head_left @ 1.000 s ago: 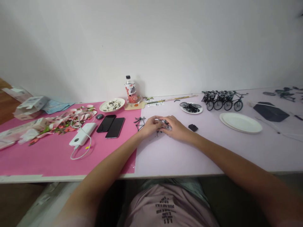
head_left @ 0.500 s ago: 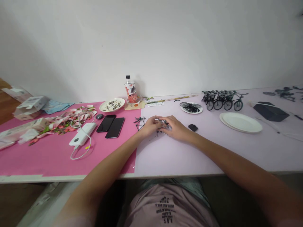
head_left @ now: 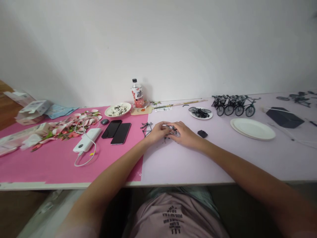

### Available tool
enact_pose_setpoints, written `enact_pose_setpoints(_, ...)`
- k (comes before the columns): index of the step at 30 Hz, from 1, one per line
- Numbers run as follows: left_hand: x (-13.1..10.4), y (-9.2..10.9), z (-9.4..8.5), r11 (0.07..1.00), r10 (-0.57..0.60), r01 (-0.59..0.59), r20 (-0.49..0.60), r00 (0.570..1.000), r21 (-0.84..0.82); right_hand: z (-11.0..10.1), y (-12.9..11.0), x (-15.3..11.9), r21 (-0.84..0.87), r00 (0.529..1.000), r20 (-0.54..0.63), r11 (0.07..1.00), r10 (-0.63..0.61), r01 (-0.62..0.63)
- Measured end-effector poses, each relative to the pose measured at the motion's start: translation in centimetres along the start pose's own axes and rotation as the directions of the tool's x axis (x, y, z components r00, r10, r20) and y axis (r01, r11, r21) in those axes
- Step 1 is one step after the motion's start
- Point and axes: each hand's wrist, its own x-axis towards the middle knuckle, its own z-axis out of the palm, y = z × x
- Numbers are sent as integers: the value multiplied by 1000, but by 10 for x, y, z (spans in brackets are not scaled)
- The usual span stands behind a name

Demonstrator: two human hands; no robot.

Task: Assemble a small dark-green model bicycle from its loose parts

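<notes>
My left hand (head_left: 158, 132) and my right hand (head_left: 185, 133) meet over the pale lilac part of the table, fingers closed round a small model bicycle (head_left: 170, 129). Thin dark parts of it and a greyish round piece show between the fingers; the rest is covered. Close to my left hand lies a loose dark bicycle frame (head_left: 147, 128). A small black block (head_left: 202, 134) lies to the right of my right hand. Beyond it, a plate (head_left: 210, 115) carries black bicycle parts and a wheel.
Several finished model bicycles (head_left: 234, 105) stand at the back right, behind stacked white plates (head_left: 257, 129) and a dark hexagonal piece (head_left: 284, 117). On the left are two phones (head_left: 121, 133), a white power bank (head_left: 87, 140), petals, a bowl (head_left: 117, 114) and a bottle (head_left: 137, 96).
Both hands keep nearly the same place and grip. The whole view has shifted very slightly.
</notes>
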Motion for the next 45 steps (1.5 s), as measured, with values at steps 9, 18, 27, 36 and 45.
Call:
enact_pose_setpoints(9,1,-4,-2,1000,29,-29,15,999,1,-3,-4,-1,24,999,7,999,43,-43)
enact_pose_setpoints(18,2,-4,-2,1000,28,-28,19,999,13,-5,-8,-1,47,998,19,997,68,-69)
enact_pose_setpoints(27,0,0,0,1000,17,-17,11,1000,1,-5,-7,-1,59,999,5,997,42,-43)
enact_pose_setpoints(36,0,0,0,1000,13,-13,12,1000,5,-4,-4,-2,50,999,5,998,36,-36)
enact_pose_setpoints(45,0,0,0,1000,12,-12,11,1000,3,-3,-3,-2,55,999,9,998,35,-36)
